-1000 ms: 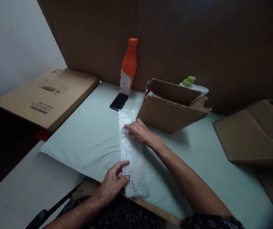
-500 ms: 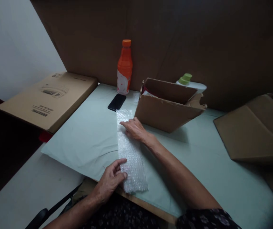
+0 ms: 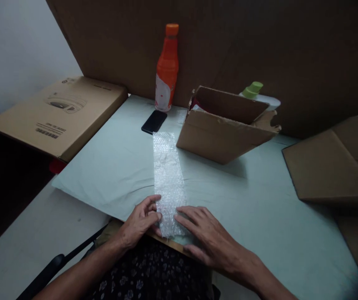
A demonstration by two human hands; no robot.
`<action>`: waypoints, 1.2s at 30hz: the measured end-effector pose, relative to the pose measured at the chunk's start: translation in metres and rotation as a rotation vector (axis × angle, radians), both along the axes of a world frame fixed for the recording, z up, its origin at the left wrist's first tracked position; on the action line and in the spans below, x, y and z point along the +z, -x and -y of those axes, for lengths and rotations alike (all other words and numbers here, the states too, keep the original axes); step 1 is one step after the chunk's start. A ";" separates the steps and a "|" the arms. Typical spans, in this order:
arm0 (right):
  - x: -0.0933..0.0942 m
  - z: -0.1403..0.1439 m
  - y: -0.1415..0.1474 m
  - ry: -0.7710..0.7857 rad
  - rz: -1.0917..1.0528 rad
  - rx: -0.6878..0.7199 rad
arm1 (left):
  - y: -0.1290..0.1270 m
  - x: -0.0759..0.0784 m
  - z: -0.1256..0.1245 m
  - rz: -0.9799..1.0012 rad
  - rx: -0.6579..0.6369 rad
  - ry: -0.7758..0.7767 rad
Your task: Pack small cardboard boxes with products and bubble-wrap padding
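Pressing on the near end of a bubble wrap strip [image 3: 168, 175], both hands lie flat with fingers spread and nothing clamped between them. The left hand [image 3: 139, 221] touches the strip's left edge with its fingertips, and the right hand [image 3: 208, 235] rests just beside it, its fingers on the lower right corner. By the look of it, the strip is laid out straight and smoothed, running away from the person toward a black phone [image 3: 154, 121]; nothing lies on it yet and no fold or roll has begun. It rests on a pale green sheet [image 3: 260, 196] spread over the table. Beyond stand an open cardboard box [image 3: 225, 133], an orange bottle [image 3: 167, 68] and a green-capped container [image 3: 255, 92]. Brown cardboard sheets [image 3: 260, 50] line the back, a flat printed carton [image 3: 56, 114] sits left, and folded cardboard [image 3: 335, 162] lies right.
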State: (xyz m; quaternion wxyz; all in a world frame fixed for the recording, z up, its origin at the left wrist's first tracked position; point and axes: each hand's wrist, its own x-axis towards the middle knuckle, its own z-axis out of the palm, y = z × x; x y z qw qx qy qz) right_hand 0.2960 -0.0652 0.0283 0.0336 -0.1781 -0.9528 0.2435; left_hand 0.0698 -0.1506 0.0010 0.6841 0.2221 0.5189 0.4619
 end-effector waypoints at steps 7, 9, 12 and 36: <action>-0.032 0.002 0.027 -0.231 -0.043 0.000 | 0.011 -0.004 0.003 -0.134 -0.038 -0.010; -0.037 -0.001 0.030 -0.282 -0.070 0.011 | 0.021 -0.004 0.008 -0.394 -0.037 -0.082; -0.043 -0.006 0.032 -0.320 -0.118 0.009 | 0.034 -0.008 0.019 -0.838 -0.024 -0.302; -0.010 0.009 0.019 -0.276 -0.412 -0.223 | 0.013 -0.024 -0.007 -0.916 -0.054 -0.269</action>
